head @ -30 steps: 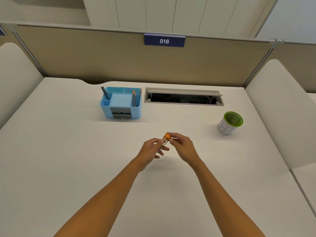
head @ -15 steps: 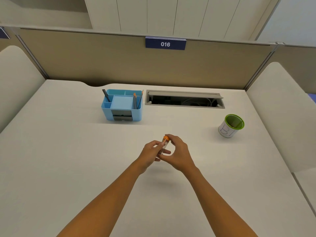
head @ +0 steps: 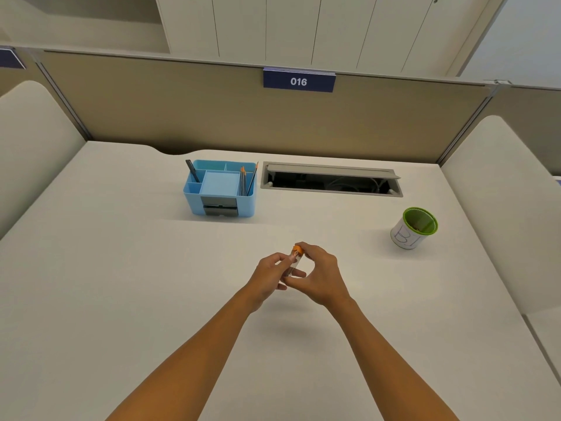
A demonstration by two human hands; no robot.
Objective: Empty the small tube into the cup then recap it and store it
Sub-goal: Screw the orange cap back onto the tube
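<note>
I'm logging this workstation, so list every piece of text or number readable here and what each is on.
"016": white digits on the blue sign on top of the tan partition.
"B1", or perhaps "BI": handwritten on the white side of the green-rimmed cup; the second character is unclear.
Blue sign at far left: cut off, nothing readable.
Small tube: no legible marking.

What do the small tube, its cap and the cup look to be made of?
Small tube: clear, likely plastic or glass; the fingers show through it. Cap: opaque orange, probably matte plastic. Cup: green rim and interior, white outer wall with handwritten marks; plastic or paper, unclear.
</note>
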